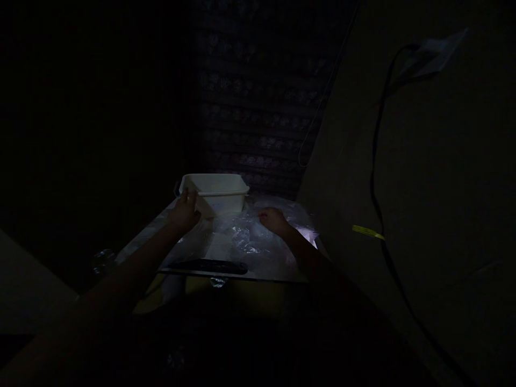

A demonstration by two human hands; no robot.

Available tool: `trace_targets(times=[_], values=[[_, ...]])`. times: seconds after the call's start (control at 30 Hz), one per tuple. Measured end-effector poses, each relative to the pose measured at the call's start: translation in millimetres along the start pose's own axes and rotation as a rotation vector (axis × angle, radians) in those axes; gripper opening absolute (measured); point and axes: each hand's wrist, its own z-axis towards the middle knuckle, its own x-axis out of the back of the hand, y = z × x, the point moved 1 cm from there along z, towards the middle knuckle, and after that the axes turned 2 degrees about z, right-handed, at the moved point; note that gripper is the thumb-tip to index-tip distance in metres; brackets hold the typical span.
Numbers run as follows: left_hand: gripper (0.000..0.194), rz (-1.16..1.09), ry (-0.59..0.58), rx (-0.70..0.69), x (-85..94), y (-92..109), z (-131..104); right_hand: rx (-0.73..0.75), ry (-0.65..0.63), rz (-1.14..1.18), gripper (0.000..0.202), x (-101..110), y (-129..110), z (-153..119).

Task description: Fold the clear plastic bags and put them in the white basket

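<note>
The scene is very dark. A white rectangular plastic tub (pixel 226 203) stands towards the back of the small table. My left hand (pixel 186 212) is at the tub's near left corner, with its fingers partly apart; no held thing shows in it, and I cannot tell whether it touches the wall. Clear crinkled plastic bags (pixel 245 234) cover much of the tabletop in front of the tub. Above the plastic, right of the tub, my right hand (pixel 273 220) has its fingers drawn together. Whatever lies between those fingertips is too dim to make out.
A long dark flat object (pixel 207 266) lies along the table's front edge. A bright patch (pixel 308 235) shows at the right side. Along the right wall, a black cable (pixel 375 199) with a yellow tag (pixel 367 232) hangs from a white wall plate (pixel 433 56). A patterned curtain (pixel 253 107) hangs behind.
</note>
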Motion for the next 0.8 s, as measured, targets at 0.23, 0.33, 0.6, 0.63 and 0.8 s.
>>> trace_targets(times=[0.23, 0.33, 0.6, 0.63, 0.8], values=[[0.029, 0.021, -0.043, -0.227, -0.9, 42, -2, 0.092, -0.153, -0.119, 0.025, -7, 6, -16], [0.026, 0.049, -0.193, -0.433, -6.8, 66, -6, 0.067, -0.198, -0.185, 0.024, -10, 6, -20], [0.024, 0.032, -0.279, -0.528, -17.6, 95, -10, 0.049, -0.275, -0.253, 0.036, -11, 5, -29], [0.024, 0.029, -0.288, -0.533, -19.0, 95, -10, 0.054, -0.279, -0.26, 0.038, -11, 4, -30], [0.024, 0.038, -0.326, -0.543, -22.3, 95, -12, 0.038, -0.257, -0.325, 0.025, -15, 1, -30]])
